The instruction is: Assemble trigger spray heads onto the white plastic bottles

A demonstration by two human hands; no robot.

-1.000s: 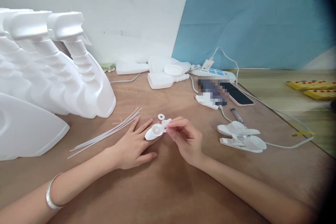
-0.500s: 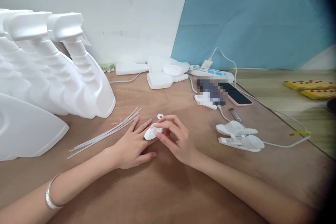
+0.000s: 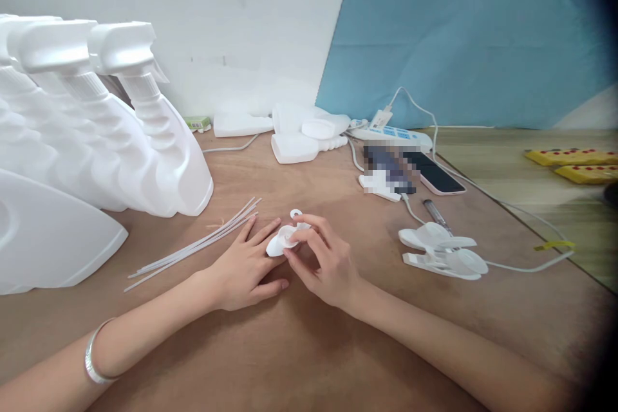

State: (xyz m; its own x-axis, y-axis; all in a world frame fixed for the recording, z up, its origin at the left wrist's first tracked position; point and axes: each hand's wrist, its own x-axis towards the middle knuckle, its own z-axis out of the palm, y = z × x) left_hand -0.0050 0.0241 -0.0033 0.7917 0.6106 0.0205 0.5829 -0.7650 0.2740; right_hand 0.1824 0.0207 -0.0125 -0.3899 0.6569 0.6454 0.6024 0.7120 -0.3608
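We see both hands meet at a small white part (image 3: 281,243) lying on the table (image 3: 309,347), just in front of the middle. The left hand (image 3: 241,267) rests flat on the wood, fingers spread and apart, its fingertips against the part's near side. The right hand (image 3: 323,257) curls over the part from the other side, its thumb and fingers pinched on it (how firmly, we cannot tell). A white ring (image 3: 296,213) lies just behind the part, close to the right fingers. A bunch of thin tubes (image 3: 193,246) lies to the left of the left hand, near its fingertips. Spray bottles (image 3: 120,122) stand at the far left. A heap of white clips (image 3: 444,251) lies well to the right, and a phone (image 3: 434,174) lies beyond it.
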